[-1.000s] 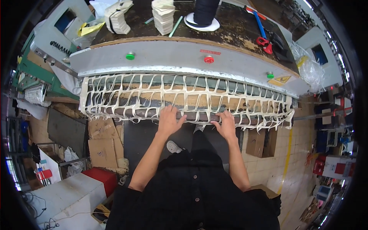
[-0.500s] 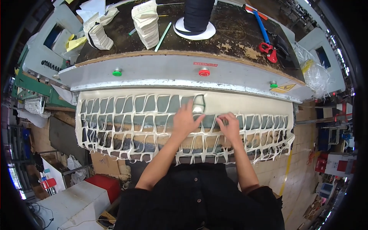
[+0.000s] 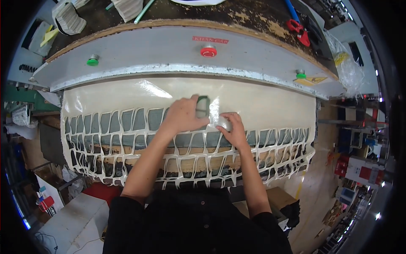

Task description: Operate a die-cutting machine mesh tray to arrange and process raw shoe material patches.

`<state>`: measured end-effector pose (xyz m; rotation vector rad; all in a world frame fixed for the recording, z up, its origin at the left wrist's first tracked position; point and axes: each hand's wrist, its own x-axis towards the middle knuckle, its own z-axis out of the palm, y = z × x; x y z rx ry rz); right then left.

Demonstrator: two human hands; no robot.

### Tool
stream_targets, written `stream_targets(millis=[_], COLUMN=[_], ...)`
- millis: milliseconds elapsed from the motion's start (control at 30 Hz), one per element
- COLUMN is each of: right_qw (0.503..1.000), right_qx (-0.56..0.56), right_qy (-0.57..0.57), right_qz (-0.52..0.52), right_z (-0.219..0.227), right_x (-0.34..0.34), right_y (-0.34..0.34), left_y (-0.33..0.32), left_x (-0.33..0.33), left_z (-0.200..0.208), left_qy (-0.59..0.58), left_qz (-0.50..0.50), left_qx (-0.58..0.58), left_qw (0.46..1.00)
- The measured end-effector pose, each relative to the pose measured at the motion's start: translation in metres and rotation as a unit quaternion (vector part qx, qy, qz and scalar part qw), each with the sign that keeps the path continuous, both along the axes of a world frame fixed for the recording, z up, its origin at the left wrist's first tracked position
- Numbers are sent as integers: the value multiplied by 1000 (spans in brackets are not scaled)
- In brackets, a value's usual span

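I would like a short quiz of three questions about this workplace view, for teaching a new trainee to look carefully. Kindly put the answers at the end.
1. True or false: the left hand is at the small green frame.
2. Which colour is the button between the two green buttons? A) yellow B) red C) blue
3. Fill in: the part of the pale sheet nearest the person is full of ____.

Key: 1. True. 2. B. 3. Holes.

red-handled scissors lie near a clear plastic bag.
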<state>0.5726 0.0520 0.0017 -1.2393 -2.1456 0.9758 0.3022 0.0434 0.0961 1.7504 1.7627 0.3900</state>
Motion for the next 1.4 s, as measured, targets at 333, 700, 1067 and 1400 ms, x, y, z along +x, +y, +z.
stream_targets(millis=[333, 700, 1067, 1400], right_qw=[995, 996, 993, 951], right_qx=[-26, 82, 114, 146], right_qy=[92, -43, -38, 232], right_qz=[20, 19, -7, -143], right_z=[7, 3, -14, 66], right_x=[16, -3, -1, 46], right_y=[16, 9, 17, 138], left_y=[19, -109, -96, -116], left_x=[41, 74, 74, 20], left_z=[-51, -97, -104, -83], left_qy=[66, -131, -95, -141], left_qz=[-352, -2, -20, 101], left_qx=[241, 209, 206, 244], left_qw=[902, 969, 974, 954])
